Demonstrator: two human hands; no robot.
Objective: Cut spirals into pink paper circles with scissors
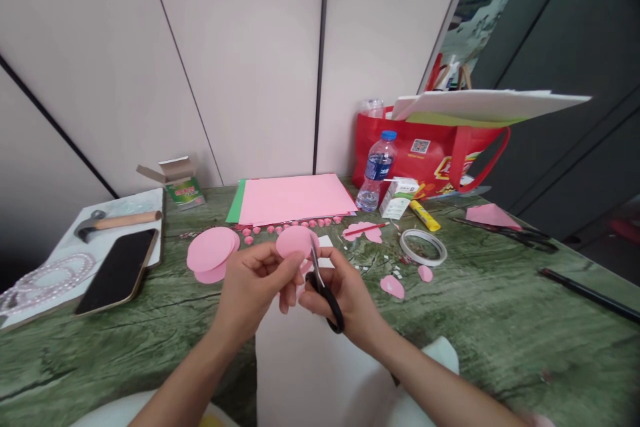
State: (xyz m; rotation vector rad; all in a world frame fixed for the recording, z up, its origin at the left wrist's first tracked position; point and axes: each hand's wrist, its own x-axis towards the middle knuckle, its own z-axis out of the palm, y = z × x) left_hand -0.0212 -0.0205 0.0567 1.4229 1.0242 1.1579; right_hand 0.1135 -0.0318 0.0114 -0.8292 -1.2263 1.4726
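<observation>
My left hand (255, 283) pinches a pink paper circle (295, 240) and holds it up over the table's near edge. My right hand (343, 290) grips black-handled scissors (323, 287), whose blades point up into the circle's right side. A stack of cut pink circles (211, 252) lies on the green table (500, 320) just left of my left hand. Pink petal shapes (393, 285) lie to the right of my right hand.
Pink and green paper sheets (293, 199), a row of small pink pieces, a tape roll (423, 247), a glue stick (425, 215), a water bottle (376, 172), a red bag (435, 153), other scissors (520, 235). At left, a phone (119, 270), hammer (117, 221), bead strings.
</observation>
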